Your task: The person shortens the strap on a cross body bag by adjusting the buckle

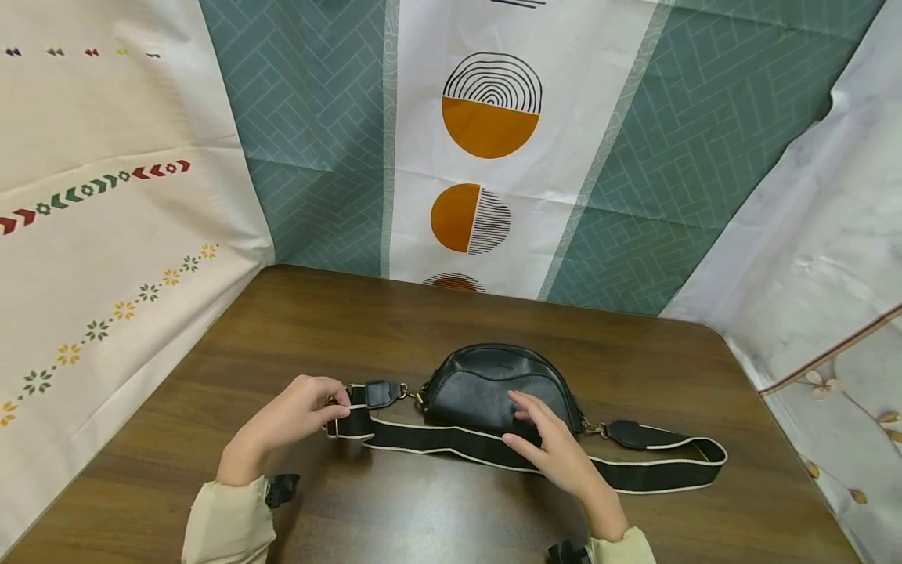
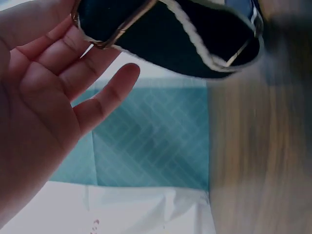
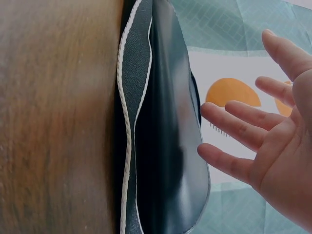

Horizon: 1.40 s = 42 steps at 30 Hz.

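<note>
A black half-moon shoulder bag [image 1: 486, 395] stands on the wooden table. Its black strap with white edges [image 1: 451, 439] runs along the front of the bag and loops out at the right. My left hand [image 1: 299, 407] pinches the strap near its metal slider buckle [image 1: 334, 427], left of the bag; in the left wrist view the strap [image 2: 165, 44] lies above my lower fingers. In front of the bag, my right hand [image 1: 557, 450] has its fingers spread and holds nothing. The right wrist view has these fingers [image 3: 234, 126] beside the bag [image 3: 168, 131], contact unclear.
The brown table [image 1: 338, 305] extends around the bag. Behind it hangs a green and white patterned cloth [image 1: 324, 157]. An embroidered cream cloth [image 1: 106, 258] borders the left side, and a pale floral cloth [image 1: 831, 282] the right.
</note>
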Tool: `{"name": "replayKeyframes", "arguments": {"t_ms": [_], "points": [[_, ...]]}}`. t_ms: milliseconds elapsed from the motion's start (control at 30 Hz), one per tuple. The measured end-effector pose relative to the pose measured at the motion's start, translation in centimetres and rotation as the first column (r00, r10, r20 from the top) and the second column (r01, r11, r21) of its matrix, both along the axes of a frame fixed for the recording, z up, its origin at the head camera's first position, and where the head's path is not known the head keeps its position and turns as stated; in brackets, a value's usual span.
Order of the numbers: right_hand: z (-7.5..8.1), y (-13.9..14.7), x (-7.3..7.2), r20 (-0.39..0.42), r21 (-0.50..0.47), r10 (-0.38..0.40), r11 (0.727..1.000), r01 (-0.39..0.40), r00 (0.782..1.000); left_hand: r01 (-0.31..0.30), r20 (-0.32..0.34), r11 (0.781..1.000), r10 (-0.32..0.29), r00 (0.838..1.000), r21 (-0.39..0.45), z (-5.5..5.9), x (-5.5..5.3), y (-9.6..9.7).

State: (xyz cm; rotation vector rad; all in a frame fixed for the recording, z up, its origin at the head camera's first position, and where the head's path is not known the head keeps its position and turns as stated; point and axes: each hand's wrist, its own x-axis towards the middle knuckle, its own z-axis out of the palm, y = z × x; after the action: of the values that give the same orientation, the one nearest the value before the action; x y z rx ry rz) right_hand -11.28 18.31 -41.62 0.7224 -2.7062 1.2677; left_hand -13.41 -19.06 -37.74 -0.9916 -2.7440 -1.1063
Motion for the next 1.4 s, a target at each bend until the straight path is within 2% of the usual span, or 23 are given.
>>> {"name": "replayKeyframes", "arguments": {"t_ms": [100,333,533,667,900,1067,1267,1400], "points": [[0.0,-0.1,0.0,0.01,-0.007,0.001,1.0,-0.001,1.0,0.004,0.048,1.0,-0.005,0.999,0.028,0.1,-0.1,0.8],[0.0,-0.4,0.1,0.043,-0.011,0.031,0.999,-0.03,0.999,0.053,0.035,0.995,-0.056,0.998,0.088,0.0,-0.6,2.6],[-0.2,-1.2,-0.1,0.056,-0.002,0.063,0.998,-0.063,0.996,0.125,0.065,0.983,-0.135,0.989,0.138,-0.2,-1.3,4.2],[0.0,-2.2,-0.1,0.031,-0.005,0.11,0.994,-0.11,0.993,0.159,0.068,0.974,-0.172,0.983,0.16,-0.3,-1.6,5.3],[0.0,-4.0,-0.3,-0.042,-0.006,0.157,0.988,-0.157,0.987,0.182,0.084,0.965,-0.201,0.976,0.191,-0.6,-1.8,6.7],[-0.4,-4.8,-0.5,-0.104,-0.036,0.171,0.984,-0.175,0.98,0.204,0.082,0.949,-0.229,0.97,0.241,-0.9,-1.9,7.4],[-0.6,-5.6,-0.7,-0.18,-0.07,0.172,0.98,-0.187,0.968,0.216,0.097,0.94,-0.249,0.964,0.264,-1.0,-2.0,8.3],[-0.6,-6.3,-0.6,-0.199,-0.085,0.173,0.978,-0.193,0.965,0.221,0.113,0.933,-0.262,0.959,0.285,-0.9,-1.9,9.0]]}}
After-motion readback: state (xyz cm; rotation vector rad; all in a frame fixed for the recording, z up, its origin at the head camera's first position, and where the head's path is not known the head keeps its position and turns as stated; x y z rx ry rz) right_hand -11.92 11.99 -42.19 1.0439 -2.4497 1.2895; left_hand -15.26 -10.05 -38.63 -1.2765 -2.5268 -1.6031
